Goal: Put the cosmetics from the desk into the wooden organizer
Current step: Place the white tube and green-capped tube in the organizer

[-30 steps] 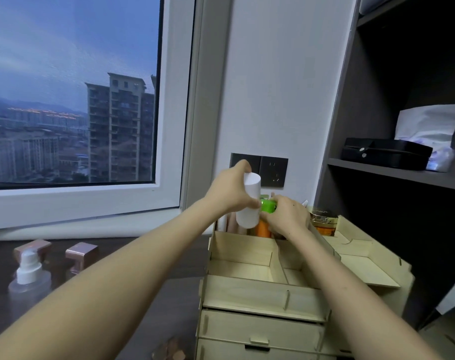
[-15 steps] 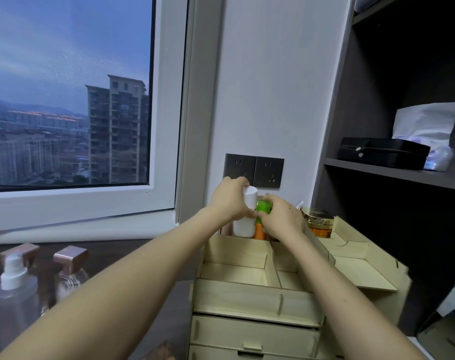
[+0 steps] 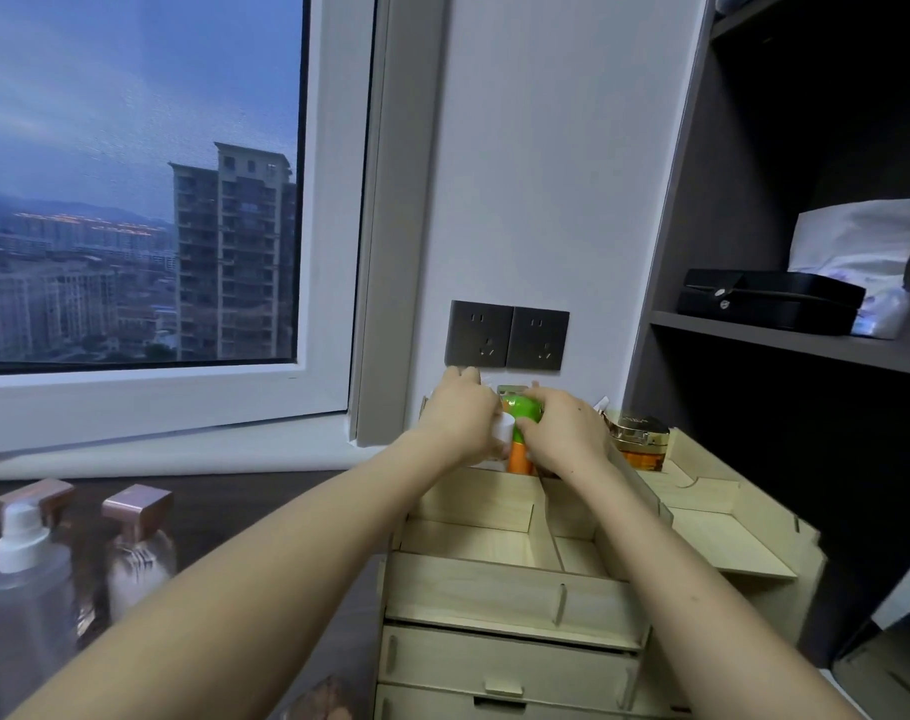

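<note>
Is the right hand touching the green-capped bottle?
Touching. In the head view the right hand wraps its fingers over the green cap of the orange bottle, with no gap visible.

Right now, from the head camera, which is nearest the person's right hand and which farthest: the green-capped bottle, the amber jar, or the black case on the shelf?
1. Green-capped bottle: touching the right hand, on its left.
2. Amber jar: just to its right, in the organizer.
3. Black case: up on the shelf, far right.
</note>
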Demonstrator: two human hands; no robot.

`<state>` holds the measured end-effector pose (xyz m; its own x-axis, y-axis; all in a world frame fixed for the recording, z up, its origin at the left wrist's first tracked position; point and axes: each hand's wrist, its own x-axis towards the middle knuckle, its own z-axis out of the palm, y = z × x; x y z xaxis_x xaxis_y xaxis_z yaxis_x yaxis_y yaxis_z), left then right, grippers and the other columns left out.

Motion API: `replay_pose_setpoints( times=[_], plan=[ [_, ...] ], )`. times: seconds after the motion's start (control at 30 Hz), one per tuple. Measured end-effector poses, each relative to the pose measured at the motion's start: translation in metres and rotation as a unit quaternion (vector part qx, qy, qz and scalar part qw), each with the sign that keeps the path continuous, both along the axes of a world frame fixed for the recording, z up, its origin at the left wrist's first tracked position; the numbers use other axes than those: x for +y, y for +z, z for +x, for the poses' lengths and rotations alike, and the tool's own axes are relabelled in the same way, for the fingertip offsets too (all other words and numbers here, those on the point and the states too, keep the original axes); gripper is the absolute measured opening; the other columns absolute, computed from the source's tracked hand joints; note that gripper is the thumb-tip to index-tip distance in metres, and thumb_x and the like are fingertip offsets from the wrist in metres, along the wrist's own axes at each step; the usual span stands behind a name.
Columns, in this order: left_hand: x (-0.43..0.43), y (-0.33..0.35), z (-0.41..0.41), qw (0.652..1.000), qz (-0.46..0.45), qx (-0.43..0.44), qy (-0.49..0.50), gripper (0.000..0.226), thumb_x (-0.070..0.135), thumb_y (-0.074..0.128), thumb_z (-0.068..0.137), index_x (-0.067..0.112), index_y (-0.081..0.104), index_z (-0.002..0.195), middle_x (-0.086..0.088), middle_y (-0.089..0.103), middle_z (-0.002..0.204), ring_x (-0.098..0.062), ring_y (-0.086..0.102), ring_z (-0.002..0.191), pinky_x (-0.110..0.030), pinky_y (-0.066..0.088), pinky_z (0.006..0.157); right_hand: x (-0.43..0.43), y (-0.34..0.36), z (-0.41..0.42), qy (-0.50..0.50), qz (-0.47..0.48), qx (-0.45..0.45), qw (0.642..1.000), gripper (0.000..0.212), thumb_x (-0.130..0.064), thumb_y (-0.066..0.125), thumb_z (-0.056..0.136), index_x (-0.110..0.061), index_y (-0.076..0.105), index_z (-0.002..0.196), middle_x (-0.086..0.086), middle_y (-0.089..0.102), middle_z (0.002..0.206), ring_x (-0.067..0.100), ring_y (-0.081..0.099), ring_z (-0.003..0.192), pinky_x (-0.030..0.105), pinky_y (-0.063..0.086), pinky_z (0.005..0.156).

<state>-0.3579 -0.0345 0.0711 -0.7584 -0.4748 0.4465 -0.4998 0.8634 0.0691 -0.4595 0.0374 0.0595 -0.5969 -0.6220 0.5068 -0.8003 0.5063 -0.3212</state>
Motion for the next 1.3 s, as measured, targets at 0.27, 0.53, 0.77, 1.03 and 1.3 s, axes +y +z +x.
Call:
replay_pose_setpoints(
  times=[0.27,0.53,0.77,1.03,1.3],
  plan=[
    [-0.004,-0.001,0.007,0.995,-0.091,-0.04,-0.003,0.055,0.056,0.054,0.082,0.022,0.059,0.125,-0.008,0.053,0.119,-0.025,0.042,0.112,-0.032,0.037,0.093,0.003,0.004,0.005,-0.009,0.025,0.019,0.999,0.04,-0.025,0.054,0.091,-0.022,0.052,0.131,0.006,0.067,0.111,0.025,0.061,0.1,0.031,0.048,0.071],
    [-0.008,0.014,0.048,0.992,0.006,0.126,0.003,0.031,0.032,0.057,0.087,0.023,0.064,0.116,-0.007,0.056,0.122,-0.025,0.046,0.116,-0.032,0.037,0.098,0.013,0.007,0.013,0.008,-0.004,-0.036,0.999,0.052,-0.016,0.054,0.086,-0.026,0.045,0.137,0.006,0.067,0.115,0.027,0.066,0.098,0.044,0.055,0.083],
    [0.001,0.018,0.129,0.984,0.05,0.167,0.029,0.023,0.016,0.057,0.087,0.019,0.069,0.107,-0.006,0.06,0.116,-0.022,0.056,0.107,-0.026,0.04,0.083,0.053,0.012,0.051,0.019,-0.113,0.007,0.993,0.033,-0.013,0.053,0.092,-0.018,0.059,0.123,0.006,0.071,0.102,0.022,0.064,0.085,0.026,0.046,0.067],
    [0.039,-0.012,0.229,0.987,0.109,0.113,0.04,0.018,0.012,0.06,0.084,0.018,0.072,0.096,-0.003,0.067,0.103,-0.015,0.06,0.089,-0.024,0.042,0.075,0.106,-0.023,0.178,0.241,-0.069,-0.031,0.968,0.015,-0.018,0.063,0.085,-0.021,0.075,0.094,-0.011,0.065,0.077,0.009,0.058,0.074,0.024,0.043,0.071],
    [0.056,-0.064,0.301,0.981,0.168,0.022,0.095,0.02,0.011,0.06,0.084,0.012,0.072,0.1,-0.003,0.071,0.105,-0.013,0.062,0.092,-0.011,0.036,0.07,0.072,-0.109,0.243,0.32,0.171,-0.058,0.93,0.03,-0.032,0.06,0.087,-0.021,0.065,0.115,-0.004,0.07,0.106,0.016,0.062,0.1,0.029,0.048,0.086]
  ],
)
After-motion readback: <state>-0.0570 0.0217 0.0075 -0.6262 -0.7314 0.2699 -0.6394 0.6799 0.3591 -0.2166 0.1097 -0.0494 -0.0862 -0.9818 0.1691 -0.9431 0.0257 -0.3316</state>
